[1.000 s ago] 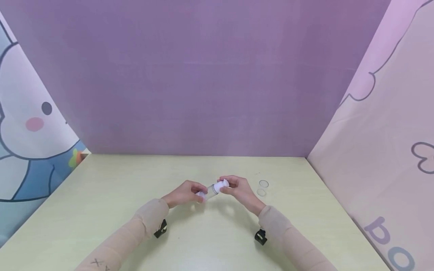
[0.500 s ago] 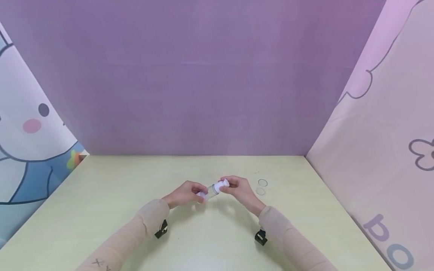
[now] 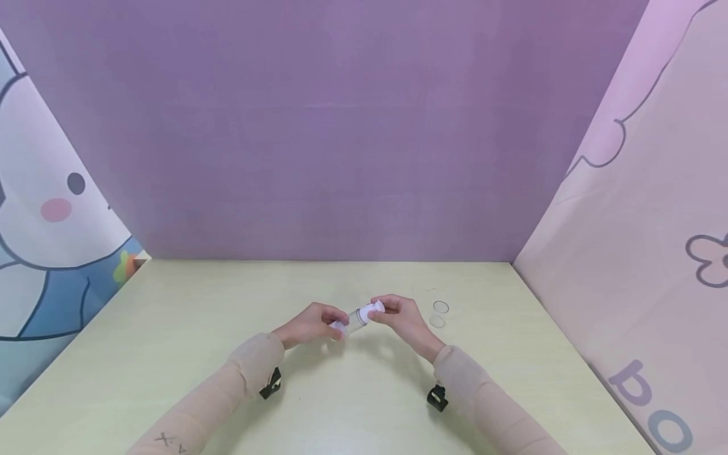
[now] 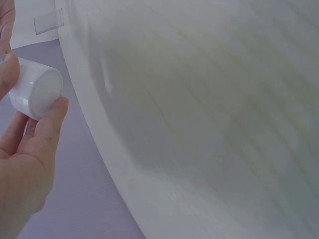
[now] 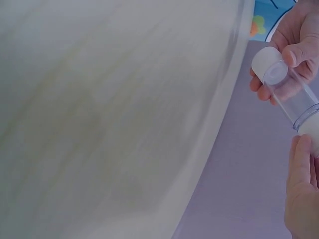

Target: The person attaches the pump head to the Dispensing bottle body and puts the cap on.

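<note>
A small clear bottle (image 3: 354,322) with white ends is held tilted above the table between both hands. My left hand (image 3: 309,323) grips its lower white end, thumb on one side and fingers on the other. On the upper white end, which flares at its tip, the fingers and thumb of my right hand (image 3: 402,317) pinch. The left wrist view shows a round white end (image 4: 37,89) between fingers and thumb. Through the bottle's see-through wall (image 5: 294,102) in the right wrist view, a white disc shows at the base; a dark ring circles the other end.
Two thin rings, one dark (image 3: 440,306) and one pale (image 3: 436,321), lie on the pale table (image 3: 352,411) to the right of my right hand. A tiny thread-like bit lies just behind them. A purple panel (image 3: 330,158) rises along the table's back edge.
Both hands keep their hold on the bottle and stay nearly in place. The head view has shifted very slightly.
</note>
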Demonstrator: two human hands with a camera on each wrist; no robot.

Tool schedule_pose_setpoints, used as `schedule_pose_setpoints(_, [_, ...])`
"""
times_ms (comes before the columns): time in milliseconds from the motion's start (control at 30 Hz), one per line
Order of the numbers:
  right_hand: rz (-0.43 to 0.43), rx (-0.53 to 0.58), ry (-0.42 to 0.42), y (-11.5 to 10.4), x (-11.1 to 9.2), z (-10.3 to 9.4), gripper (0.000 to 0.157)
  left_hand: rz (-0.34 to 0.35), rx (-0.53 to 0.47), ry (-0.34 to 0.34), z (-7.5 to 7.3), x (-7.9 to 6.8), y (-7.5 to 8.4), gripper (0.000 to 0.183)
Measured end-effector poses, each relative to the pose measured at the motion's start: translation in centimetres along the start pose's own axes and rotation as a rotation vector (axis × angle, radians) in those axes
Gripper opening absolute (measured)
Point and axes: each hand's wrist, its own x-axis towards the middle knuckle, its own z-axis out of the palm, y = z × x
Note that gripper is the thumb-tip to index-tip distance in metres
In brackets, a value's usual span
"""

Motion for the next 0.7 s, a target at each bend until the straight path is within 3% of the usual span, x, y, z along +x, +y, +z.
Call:
schedule_pose_setpoints(200, [0.0,-0.02,0.005,-1.9,-1.5,0.1,0.032,0.012,-0.009,-0.004,0.1,0.0,0.1,0.031])
schedule_pose_setpoints(433, [0.02,-0.015,0.021,-1.7,-1.8,0.4,0.029,0.001,-0.009,-0.009,0.3,-0.2,-0.2,0.031])
schedule_pose_setpoints(700, [0.002,-0.018,0.014,-0.6,-0.5,0.3,0.03,-0.006,0.008,-0.002,0.0,-0.1,0.0,0.032])
